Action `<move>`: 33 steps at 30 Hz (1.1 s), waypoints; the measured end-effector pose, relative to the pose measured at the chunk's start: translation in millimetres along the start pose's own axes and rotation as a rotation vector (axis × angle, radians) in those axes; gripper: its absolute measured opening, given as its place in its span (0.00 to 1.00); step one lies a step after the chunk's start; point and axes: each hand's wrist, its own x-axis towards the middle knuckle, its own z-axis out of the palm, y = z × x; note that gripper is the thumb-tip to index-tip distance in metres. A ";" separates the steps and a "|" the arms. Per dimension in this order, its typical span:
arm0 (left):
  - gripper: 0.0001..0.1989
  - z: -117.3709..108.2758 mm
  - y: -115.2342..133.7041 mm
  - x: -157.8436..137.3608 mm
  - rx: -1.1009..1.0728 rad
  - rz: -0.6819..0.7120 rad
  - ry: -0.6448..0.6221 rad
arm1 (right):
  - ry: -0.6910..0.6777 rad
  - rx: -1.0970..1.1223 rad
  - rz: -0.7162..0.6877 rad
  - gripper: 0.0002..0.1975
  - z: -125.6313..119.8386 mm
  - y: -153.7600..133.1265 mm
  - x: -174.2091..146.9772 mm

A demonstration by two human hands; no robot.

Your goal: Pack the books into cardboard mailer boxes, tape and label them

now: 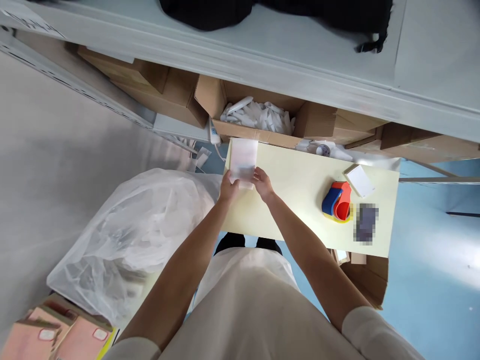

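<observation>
A pale pinkish-white flat rectangular packet (243, 156) lies over the left end of the cream table, near its far edge. Its exact kind is hard to make out. My left hand (228, 187) grips the near left corner, with the thumb on top. At the near right corner, my right hand (263, 184) is closed on the edge with bent fingers. Another pale sheet edge shows just beneath the packet, between the two hands. To the right on the same table sits a red and blue tape dispenser (340, 201).
The cream table (292, 185) also carries a white box (360, 181) and a blurred dark object (366, 223). Beyond it, a cardboard box (258, 135) holds white pieces under a grey shelf (262, 65). A large plastic bag (150, 220) bulges at left, near pink-covered stacks (78, 335).
</observation>
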 end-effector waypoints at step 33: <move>0.24 -55.7 -2.1 -322.6 0.144 0.045 0.158 | -0.535 -0.345 -0.150 0.22 -76.9 16.8 -174.5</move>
